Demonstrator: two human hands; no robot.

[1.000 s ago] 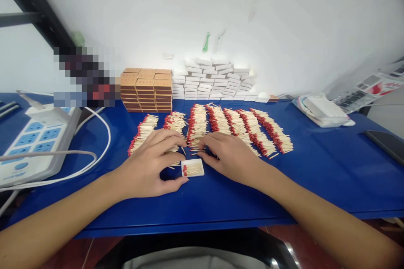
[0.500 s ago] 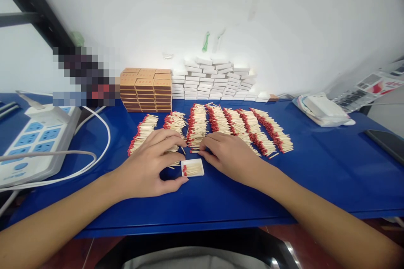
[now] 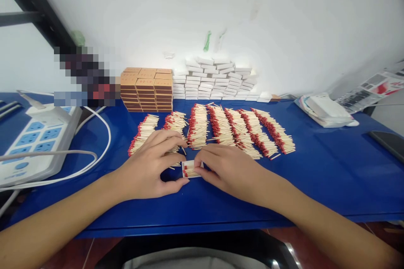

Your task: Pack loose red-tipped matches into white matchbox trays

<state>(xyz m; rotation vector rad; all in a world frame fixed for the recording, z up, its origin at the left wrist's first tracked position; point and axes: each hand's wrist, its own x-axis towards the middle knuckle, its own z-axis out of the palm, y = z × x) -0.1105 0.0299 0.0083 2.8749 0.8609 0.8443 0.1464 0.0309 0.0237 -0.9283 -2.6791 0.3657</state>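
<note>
Two bare hands work close together at the front of the blue worktop (image 3: 176, 212), and between them they cover a good deal. The right hand (image 3: 229, 168) hides the right end of the small white tray (image 3: 188, 163), so how far the matches inside (image 3: 189, 172) reach that way is out of sight. The left hand (image 3: 150, 168) hides the near part of the second match row (image 3: 175, 121), counted from the left. The dark flat object (image 3: 386, 142) is cut off by the right edge, the power strip (image 3: 39, 143) by the left edge, and a pixelated patch (image 3: 86, 71) blots out whatever is beside the stacked brown matchboxes (image 3: 147, 89).

The tray lies on the worktop, in front of the match rows. Its left end sits in the wide gap of the left grip, the forefinger by its far corner and the thumb by its near corner; whether they press on it I cannot tell. The right grip is narrow, thumb and forefinger drawn close over the right part of the tray. Red match heads point left from under those fingertips (image 3: 199, 171), but whether a match is pinched there cannot be made out.
</note>
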